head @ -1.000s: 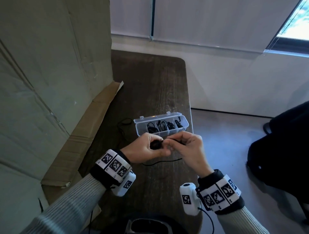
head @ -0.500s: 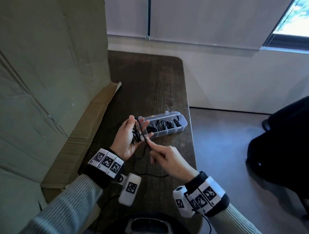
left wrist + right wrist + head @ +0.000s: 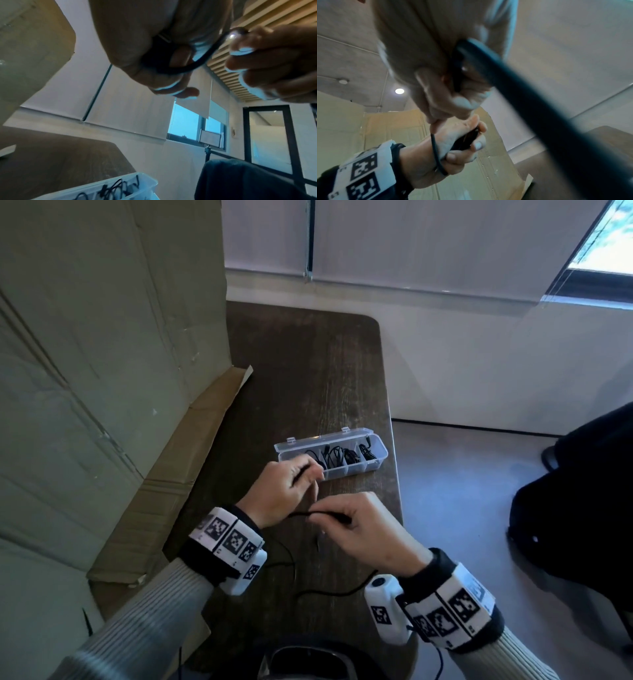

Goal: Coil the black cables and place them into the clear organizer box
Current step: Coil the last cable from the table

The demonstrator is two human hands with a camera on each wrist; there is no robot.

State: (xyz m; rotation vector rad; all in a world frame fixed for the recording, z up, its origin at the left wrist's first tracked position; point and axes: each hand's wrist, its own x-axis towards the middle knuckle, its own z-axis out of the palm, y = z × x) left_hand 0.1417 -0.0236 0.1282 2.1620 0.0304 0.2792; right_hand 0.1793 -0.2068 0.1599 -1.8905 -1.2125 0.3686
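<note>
Trailing loose across the near end of the dark wooden table [image 3: 308, 371], the thin black cable [image 3: 329, 594] runs up into the right hand [image 3: 359, 529], whose thumb and fingers pinch it close to the plug end; it passes on to the left hand [image 3: 277, 491], fingers curled round a small bundle of loops already made. The cable looks light, limp and a little springy, so the loops will likely open unless held tight across the bundle, and the free tail is best fed through the fingertips near the coil. Just beyond the left hand sits the clear plastic organizer box [image 3: 376, 463], lid open, coiled cables in most of its compartments; the leftmost seems the emptiest. The box lies near the table's right edge, with the floor close below, while a tall cardboard sheet [image 3: 102, 371] crowds the left side, and open tabletop lies beyond
</note>
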